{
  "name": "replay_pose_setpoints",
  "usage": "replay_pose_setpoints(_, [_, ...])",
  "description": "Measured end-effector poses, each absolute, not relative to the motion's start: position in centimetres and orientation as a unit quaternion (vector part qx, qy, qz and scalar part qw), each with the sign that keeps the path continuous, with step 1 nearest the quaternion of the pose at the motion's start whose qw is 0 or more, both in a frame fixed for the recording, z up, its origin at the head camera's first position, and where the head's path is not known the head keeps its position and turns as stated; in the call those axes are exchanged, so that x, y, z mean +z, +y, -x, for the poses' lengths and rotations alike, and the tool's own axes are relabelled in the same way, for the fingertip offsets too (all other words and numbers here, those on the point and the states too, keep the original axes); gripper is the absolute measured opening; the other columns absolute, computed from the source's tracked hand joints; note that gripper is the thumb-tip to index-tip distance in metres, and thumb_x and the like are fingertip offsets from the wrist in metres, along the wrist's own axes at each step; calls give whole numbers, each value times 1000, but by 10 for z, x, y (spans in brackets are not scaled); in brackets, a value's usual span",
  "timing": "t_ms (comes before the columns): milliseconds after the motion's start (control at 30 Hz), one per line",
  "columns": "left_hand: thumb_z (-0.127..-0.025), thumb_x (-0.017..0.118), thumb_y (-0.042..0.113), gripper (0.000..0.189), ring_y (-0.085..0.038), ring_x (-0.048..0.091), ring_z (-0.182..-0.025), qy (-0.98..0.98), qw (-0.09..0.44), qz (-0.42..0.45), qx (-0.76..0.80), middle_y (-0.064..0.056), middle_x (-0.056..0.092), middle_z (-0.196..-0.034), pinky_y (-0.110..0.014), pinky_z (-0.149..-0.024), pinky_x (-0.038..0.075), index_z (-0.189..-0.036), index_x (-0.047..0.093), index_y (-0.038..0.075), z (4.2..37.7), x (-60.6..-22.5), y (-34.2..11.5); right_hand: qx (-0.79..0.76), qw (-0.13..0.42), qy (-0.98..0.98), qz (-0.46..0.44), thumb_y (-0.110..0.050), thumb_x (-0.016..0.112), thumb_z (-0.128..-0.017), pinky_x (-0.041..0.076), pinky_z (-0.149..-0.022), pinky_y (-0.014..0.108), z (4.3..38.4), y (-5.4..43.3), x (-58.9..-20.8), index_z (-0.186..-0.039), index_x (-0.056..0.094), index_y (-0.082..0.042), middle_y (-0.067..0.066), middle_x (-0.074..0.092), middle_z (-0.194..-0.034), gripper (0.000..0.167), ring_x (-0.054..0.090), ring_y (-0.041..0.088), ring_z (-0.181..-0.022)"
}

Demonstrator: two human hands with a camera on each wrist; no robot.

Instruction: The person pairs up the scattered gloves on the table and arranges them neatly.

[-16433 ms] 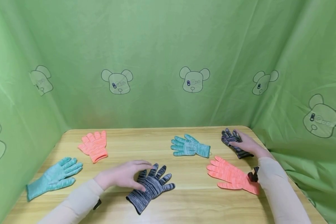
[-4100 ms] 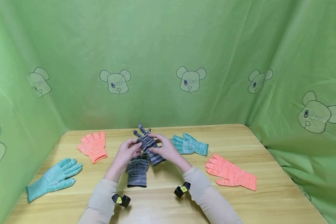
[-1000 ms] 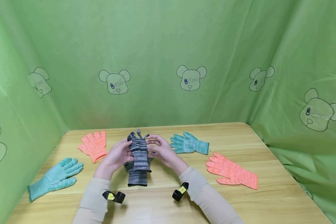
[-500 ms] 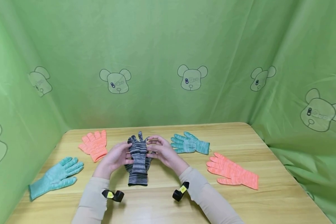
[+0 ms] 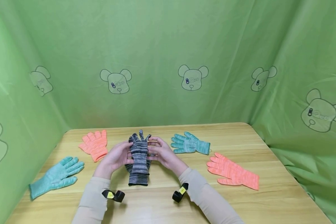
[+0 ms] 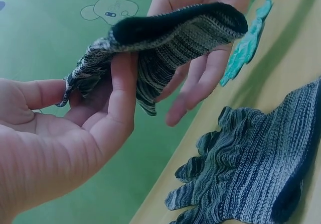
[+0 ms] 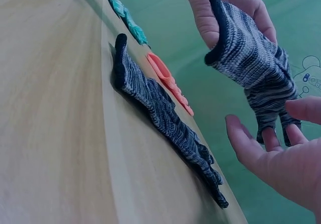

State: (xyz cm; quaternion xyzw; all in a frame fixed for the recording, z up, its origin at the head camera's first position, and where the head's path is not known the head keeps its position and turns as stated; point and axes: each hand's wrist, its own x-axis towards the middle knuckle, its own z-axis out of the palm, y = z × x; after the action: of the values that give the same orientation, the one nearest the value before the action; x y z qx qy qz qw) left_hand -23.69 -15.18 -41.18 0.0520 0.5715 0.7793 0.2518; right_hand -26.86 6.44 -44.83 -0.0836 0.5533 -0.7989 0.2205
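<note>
A grey-and-black striped knit glove [image 5: 140,157] is held in the air at the middle of the table, its cuff toward me. My left hand [image 5: 117,158] pinches its left edge, and in the left wrist view thumb and fingers grip the knit. At the opposite edge my right hand [image 5: 164,154] holds the glove by its finger end; its thumb touches the knit in the right wrist view. Below lies a matching striped glove [image 7: 160,113], flat on the table and apart from the held one. From the head, the upper glove hides most of it.
To the left lie a teal glove [image 5: 57,175] and an orange glove [image 5: 95,145]. Another teal glove [image 5: 190,143] and another orange glove [image 5: 233,171] lie to the right. Green curtains [image 5: 168,102] stand around the wooden table [image 5: 162,202].
The striped gloves, earlier far apart, are now at the middle, one held above the other. Within the last second the held glove dipped over the lower one, then rose slightly.
</note>
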Motion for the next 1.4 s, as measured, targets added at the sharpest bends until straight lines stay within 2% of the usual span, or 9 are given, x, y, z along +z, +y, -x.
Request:
replay_pose_setpoints(333, [-106,28,22,22,-12,65,-80,559,259,-50,786,2,65,-92,-25,-67,55,-105,48,13,237,-413,-151,-827,211,516,71,11,52,-86,60,-76,33,268,64,-447,-132,37,-3,4,52,-110,50,62,15,-84])
replay_pose_setpoints(500, [-107,27,22,22,-14,66,-83,558,256,-48,788,2,66,-94,-27,-70,56,-106,48,14,238,-415,-154,-828,206,518,66,12,53,-85,60,-81,37,269,66,-446,-133,34,1,5,51,-110,53,62,14,-84])
replay_pose_setpoints(700, [-107,29,22,21,-15,66,-86,564,250,-41,786,2,66,-93,-29,-73,58,-104,48,14,239,-416,-158,-829,202,518,63,11,55,-85,58,-88,43,270,69,-445,-126,41,-3,4,51,-107,46,61,13,-84])
replay_pose_setpoints(900, [-106,31,22,18,-15,66,-86,572,244,-37,782,3,65,-93,-29,-73,59,-104,47,14,240,-416,-161,-826,201,522,65,10,56,-86,59,-85,40,271,70,-445,-120,46,-8,3,51,-107,40,60,14,-85])
replay_pose_setpoints(1400, [-106,30,18,16,-15,64,-86,580,240,-25,778,3,63,-94,-30,-73,59,-106,45,14,240,-417,-168,-815,191,544,56,12,60,-82,58,-75,30,271,70,-441,-119,48,-5,4,53,-106,43,56,14,-84])
